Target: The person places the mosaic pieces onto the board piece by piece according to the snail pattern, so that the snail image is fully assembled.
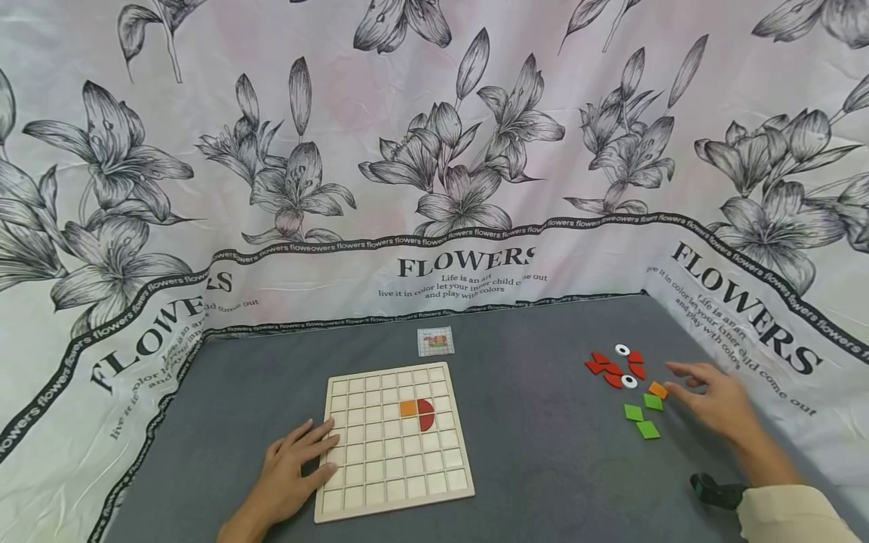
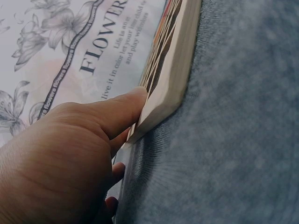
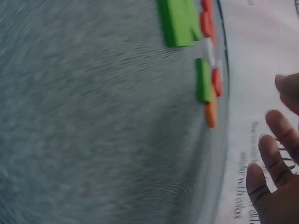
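"With the left hand (image 1: 288,471)?"

"Touching the left edge of the grid board (image 1: 394,445), with fingers spread."

"And with the right hand (image 1: 721,401)?"

"Hovering just beside the loose orange piece (image 1: 657,390), with thumb and fingers apart, near three green pieces (image 1: 634,412)."

"And on the board?"

"See an orange square (image 1: 407,409) with two red pieces (image 1: 425,422) just beside."

Head view evenly lit, fairly sharp; 2 wrist views dimmer; right wrist's blurred.

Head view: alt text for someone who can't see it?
The left hand touches the left edge of a grid board holding an orange square and two red pieces. The right hand is beside loose coloured pieces.
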Demonstrator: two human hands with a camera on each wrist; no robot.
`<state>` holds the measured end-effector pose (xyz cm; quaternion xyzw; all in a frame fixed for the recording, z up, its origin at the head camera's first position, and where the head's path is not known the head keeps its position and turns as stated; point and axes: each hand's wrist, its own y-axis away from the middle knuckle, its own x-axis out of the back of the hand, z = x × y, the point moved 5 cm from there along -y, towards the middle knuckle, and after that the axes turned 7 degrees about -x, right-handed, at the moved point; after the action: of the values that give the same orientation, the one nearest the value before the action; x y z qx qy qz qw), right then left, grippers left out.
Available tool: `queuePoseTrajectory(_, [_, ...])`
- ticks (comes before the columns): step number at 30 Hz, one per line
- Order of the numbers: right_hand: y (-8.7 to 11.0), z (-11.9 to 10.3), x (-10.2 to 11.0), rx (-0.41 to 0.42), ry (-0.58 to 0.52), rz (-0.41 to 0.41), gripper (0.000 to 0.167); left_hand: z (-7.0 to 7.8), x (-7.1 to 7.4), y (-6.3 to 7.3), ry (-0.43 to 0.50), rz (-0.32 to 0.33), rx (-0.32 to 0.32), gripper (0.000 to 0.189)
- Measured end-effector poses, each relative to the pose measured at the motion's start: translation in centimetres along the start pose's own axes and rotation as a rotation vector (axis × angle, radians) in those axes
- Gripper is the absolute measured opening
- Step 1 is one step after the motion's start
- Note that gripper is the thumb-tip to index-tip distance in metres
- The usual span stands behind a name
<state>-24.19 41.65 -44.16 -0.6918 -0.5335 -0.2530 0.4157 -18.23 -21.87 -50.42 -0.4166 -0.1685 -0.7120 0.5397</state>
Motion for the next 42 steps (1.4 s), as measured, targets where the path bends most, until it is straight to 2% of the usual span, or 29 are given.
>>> queuePoseTrajectory(5, [0.3, 1.6, -1.0, -0.077, 0.039, -0.092, 0.04, -0.1, -0.1, 0.0, 0.003, 0.01, -0.012, 0.046])
queuePoseTrajectory(13, [0.1, 2.4, -2.2, -0.074, 0.086, -0.197, 0.04, -0.1, 0.0, 0.0, -0.012, 0.015, -0.013, 0.047])
queuePoseTrajectory(19, [-0.6, 2.5, -2.5, -0.073, 0.108, -0.237, 0.038, 0.0, 0.1, 0.0, -0.012, 0.011, -0.002, 0.047])
queuePoseTrajectory(30, [-0.8, 3.0, -2.7, -0.069, 0.145, -0.25, 0.039, -0.1, 0.0, 0.0, -0.017, 0.018, -0.008, 0.047])
queuePoseTrajectory(38, [-1.3, 3.0, -3.0, -0.084, 0.151, -0.22, 0.03, -0.2, 0.0, 0.1, -0.011, 0.028, -0.026, 0.047])
queuePoseTrajectory(42, [-0.9, 2.7, -2.6, -0.104, 0.149, -0.182, 0.03, -0.2, -0.1, 0.2, -0.011, 0.035, -0.033, 0.047])
